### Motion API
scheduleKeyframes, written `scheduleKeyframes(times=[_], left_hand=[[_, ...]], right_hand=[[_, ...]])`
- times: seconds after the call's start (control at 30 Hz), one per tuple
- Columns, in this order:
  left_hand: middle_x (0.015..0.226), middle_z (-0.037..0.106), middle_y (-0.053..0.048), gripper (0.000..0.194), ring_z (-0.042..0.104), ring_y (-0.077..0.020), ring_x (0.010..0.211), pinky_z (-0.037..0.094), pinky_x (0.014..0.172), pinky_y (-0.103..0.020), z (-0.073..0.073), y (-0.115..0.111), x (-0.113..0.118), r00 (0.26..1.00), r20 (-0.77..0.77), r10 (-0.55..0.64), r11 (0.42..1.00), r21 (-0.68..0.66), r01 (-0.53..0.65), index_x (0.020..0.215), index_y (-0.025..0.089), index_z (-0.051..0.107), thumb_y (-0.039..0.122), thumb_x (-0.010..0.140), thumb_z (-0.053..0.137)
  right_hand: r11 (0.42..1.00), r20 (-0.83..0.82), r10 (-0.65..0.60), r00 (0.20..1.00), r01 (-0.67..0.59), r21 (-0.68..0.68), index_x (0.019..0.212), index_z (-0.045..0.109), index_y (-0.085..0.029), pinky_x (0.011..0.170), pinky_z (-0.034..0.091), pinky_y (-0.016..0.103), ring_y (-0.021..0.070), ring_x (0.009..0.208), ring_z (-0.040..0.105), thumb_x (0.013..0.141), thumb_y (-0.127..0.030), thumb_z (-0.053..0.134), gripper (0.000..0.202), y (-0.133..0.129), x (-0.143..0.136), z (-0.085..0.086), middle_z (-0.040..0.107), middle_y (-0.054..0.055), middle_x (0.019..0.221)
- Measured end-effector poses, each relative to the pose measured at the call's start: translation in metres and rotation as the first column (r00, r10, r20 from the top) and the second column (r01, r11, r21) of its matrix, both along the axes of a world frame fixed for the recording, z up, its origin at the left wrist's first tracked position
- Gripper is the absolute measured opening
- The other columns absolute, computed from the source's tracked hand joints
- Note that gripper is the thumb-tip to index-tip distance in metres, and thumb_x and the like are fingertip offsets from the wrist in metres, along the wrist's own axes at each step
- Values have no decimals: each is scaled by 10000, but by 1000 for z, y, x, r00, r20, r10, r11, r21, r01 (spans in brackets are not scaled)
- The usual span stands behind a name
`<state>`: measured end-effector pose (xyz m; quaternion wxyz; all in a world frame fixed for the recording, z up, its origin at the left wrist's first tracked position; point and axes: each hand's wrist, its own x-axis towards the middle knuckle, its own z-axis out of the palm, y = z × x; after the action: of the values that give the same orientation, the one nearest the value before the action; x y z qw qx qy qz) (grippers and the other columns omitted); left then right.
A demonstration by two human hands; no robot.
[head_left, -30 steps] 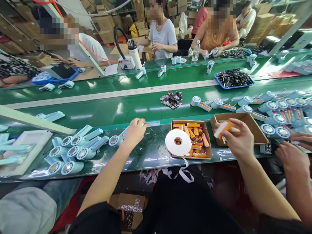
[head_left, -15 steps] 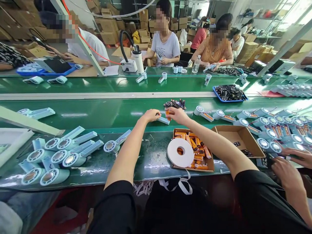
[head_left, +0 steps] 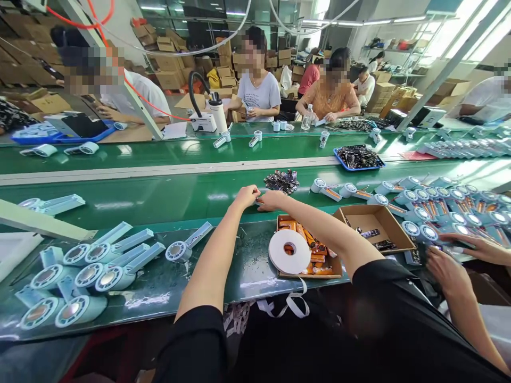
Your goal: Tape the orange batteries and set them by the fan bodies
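Both my hands bent, left hand (head_left: 245, 197) beside right hand (head_left: 273, 201) (I can't tell what they pinch), past the table's (head_left: 249, 252) far edge, black strips (head_left: 281, 181) just beyond.

Left hand (head_left: 248, 197) beside right hand (head_left: 273, 200), dark pile (head_left: 282, 181) beyond, white roll (head_left: 289, 265) on box (head_left: 329, 276)

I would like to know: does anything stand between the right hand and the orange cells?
Yes, partly. The roll covers the near left part of the box, hiding some orange cells. The right forearm of the same right hand passes over its far right corner. Other cells show uncovered.
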<state>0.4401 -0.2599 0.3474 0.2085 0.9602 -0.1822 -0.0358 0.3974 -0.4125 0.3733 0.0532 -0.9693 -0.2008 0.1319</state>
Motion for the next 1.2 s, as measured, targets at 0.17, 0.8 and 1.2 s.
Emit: scheduleKeyframes(times=[0.17,0.8,1.2], left_hand=[[1469,620,-150,456,422,-338,1485,292,1256,-537,18,1,-96,980,186,-74,996,-41,83,1376,193,625,412,978,591],[1234,684,-151,707,378,-437,1500,407,1187,-679,11,46,-278,719,694,26,971,-188,146,1495,227,503,207,856,804],[1317,642,-157,632,397,-426,1478,463,1158,-672,-11,41,-290,807,585,-83,969,-142,202,1492,218,499,72,891,633]], right_hand=[[964,132,-74,989,37,264,1432,646,-248,1058,526,350,235,1240,696,1062,-401,499,427,-66,-73,29,730,90,1370],[683,-417,228,880,161,713,972,820,-229,546,497,238,130,539,651,965,-409,670,235,-60,-306,-28,776,2,765],[947,263,259,929,-298,119,1414,666,-212,1056,509,425,284,1268,569,883,-78,683,548,-111,-145,-10,701,119,1360]])
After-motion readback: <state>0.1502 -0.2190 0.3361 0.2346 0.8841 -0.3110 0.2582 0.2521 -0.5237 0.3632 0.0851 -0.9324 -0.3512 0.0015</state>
